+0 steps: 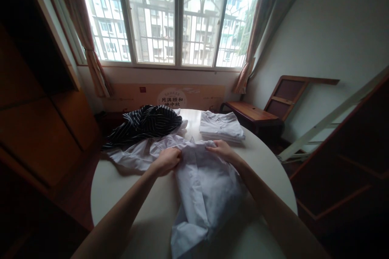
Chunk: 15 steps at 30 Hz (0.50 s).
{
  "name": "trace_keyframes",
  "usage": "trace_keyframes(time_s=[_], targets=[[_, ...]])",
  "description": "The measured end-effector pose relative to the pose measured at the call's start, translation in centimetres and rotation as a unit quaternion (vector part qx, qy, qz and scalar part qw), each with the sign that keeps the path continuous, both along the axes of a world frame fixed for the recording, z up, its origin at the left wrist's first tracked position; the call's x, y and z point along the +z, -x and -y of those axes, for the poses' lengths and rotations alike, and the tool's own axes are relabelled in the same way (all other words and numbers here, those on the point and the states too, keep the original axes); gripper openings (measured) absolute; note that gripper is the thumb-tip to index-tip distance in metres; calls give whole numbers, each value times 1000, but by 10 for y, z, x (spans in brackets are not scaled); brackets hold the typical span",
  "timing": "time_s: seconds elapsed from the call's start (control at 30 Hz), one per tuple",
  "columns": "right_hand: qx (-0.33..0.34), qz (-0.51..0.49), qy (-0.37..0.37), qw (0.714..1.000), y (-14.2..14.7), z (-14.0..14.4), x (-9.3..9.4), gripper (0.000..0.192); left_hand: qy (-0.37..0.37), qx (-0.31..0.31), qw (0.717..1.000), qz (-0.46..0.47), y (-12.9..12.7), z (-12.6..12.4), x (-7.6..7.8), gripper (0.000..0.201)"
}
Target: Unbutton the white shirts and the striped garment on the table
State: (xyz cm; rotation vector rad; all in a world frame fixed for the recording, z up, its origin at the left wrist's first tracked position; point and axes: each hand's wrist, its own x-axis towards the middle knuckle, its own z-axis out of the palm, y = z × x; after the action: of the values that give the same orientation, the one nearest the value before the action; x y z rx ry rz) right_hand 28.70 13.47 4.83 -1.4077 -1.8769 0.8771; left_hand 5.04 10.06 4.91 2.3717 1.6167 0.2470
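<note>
Dim table [121, 194]: left hand [167, 160] fisted on pale shirt [203, 186], right hand [223, 149] pinching it, fingertips hidden in folds; shirt hem cut off below.

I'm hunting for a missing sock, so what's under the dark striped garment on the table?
A pale shirt pokes out beneath the striped garment, spreading toward the left hand. Below that lies the round table. Whatever sits under the heaped middle is covered.

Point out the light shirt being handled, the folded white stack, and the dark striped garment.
light shirt [203, 186], head view: on its spread body, below both hands.
folded white stack [221, 126], head view: on the top layer's middle.
dark striped garment [148, 123], head view: on the bunched middle.
</note>
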Motion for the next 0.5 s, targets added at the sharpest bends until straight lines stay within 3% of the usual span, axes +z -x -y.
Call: trace_keyframes(time_s=[0.17, 0.27, 0.33, 0.4, 0.5], targets=[[-46, -201, 7, 979, 6, 8, 10, 42, 7, -1, 996, 88, 0, -3, -3, 19], [-109, -287, -47, 951, 8, 15, 21, 43, -8, 7, 984, 180, 1, -9, 2, 18], [-166, -304, -93, 933, 6, 18, 27, 45, -20, 40, 959, 280, 1, -14, 7, 16], [-202, -299, -139, 922, 3, 19, 31, 47, 0, 78, 892, 445, 2, -19, 10, 15], [-200, -276, -171, 924, -5, 17, 36, 52, 86, 99, 715, 687, 7, -26, 16, 12]])
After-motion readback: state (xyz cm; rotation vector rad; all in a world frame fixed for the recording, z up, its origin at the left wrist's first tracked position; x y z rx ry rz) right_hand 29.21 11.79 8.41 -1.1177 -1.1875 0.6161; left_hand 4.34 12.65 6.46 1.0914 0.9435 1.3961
